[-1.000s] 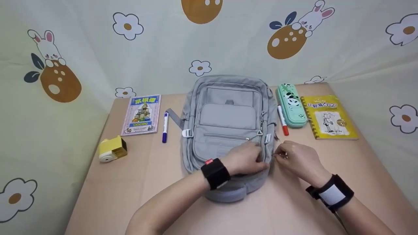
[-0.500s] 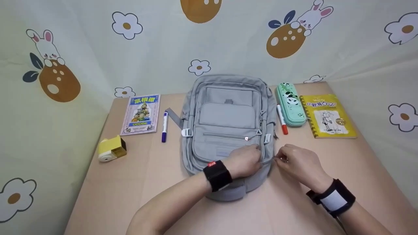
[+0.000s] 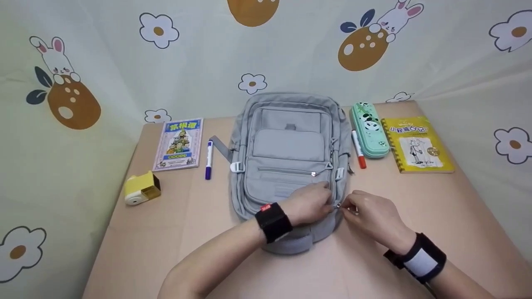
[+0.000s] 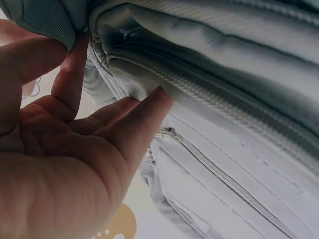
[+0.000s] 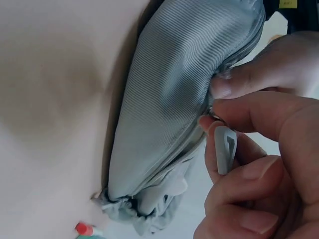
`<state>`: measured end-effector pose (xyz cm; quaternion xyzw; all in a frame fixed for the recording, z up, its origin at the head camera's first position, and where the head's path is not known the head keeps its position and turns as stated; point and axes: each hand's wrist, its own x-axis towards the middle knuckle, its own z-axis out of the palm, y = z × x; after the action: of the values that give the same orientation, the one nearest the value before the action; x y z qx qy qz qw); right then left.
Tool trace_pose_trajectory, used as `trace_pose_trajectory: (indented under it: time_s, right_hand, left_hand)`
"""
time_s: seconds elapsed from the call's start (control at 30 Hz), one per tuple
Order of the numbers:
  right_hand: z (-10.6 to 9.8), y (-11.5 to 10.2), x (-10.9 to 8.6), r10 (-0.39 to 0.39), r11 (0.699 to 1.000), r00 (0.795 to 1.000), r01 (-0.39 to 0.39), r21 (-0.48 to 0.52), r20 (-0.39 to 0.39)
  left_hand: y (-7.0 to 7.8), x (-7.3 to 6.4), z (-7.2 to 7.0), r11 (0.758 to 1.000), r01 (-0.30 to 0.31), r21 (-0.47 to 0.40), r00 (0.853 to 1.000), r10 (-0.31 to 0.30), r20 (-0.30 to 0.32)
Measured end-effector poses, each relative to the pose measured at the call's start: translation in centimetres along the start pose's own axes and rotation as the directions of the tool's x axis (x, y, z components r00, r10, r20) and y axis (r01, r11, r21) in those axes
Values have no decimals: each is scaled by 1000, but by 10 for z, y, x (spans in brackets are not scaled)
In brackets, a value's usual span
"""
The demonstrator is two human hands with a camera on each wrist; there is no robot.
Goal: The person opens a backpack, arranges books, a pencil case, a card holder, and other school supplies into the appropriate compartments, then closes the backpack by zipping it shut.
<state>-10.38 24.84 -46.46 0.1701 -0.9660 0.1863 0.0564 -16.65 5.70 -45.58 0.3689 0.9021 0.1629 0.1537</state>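
Note:
A grey backpack (image 3: 289,143) lies flat, its front panel up and its top handle toward me. My left hand (image 3: 309,203) grips the fabric at its near right corner. In the left wrist view, the left thumb and a finger (image 4: 70,82) pinch the cloth, while other fingers touch the edge of a gaping zipped opening (image 4: 199,92). At the same corner, my right hand (image 3: 374,214) pinches a zipper pull (image 5: 225,149) with a pale tab. Its thumb and forefinger are close beside the left thumb.
Left of the backpack are a comic book (image 3: 179,143), a blue marker (image 3: 208,160) and a yellow pencil sharpener (image 3: 142,188). To the right lie a red marker (image 3: 358,148), a green panda pencil case (image 3: 370,131) and a yellow spiral notebook (image 3: 417,145). A patterned curtain (image 3: 199,79) surrounds the table.
My right hand has moved slightly left and toward me with the zipper pull, round the backpack's near right corner. The left hand stays at almost the same spot.

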Motion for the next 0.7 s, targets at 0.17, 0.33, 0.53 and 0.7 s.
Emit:
trace_pose_trajectory:
  time_s: [0.17,0.33,0.53,0.7]
  right_hand:
    - [-3,4,1,12,1000,1000,-12,-22,-12]
    - [-4,7,2,15,998,1000,-15,-54,11]
    - [-4,6,0,0,995,999,4,-99,41]
    - [-6,2,-2,-7,993,999,13,-121,45]
  left_hand:
    - [-4,-19,-2,999,-45,-17,999,45,-15]
    - [-8,-40,1,999,-37,-4,999,37,-13]
    - [-12,-45,2,998,-54,-26,998,53,-33]
    - [-13,-43,4,999,-23,-34,999,22,-36]
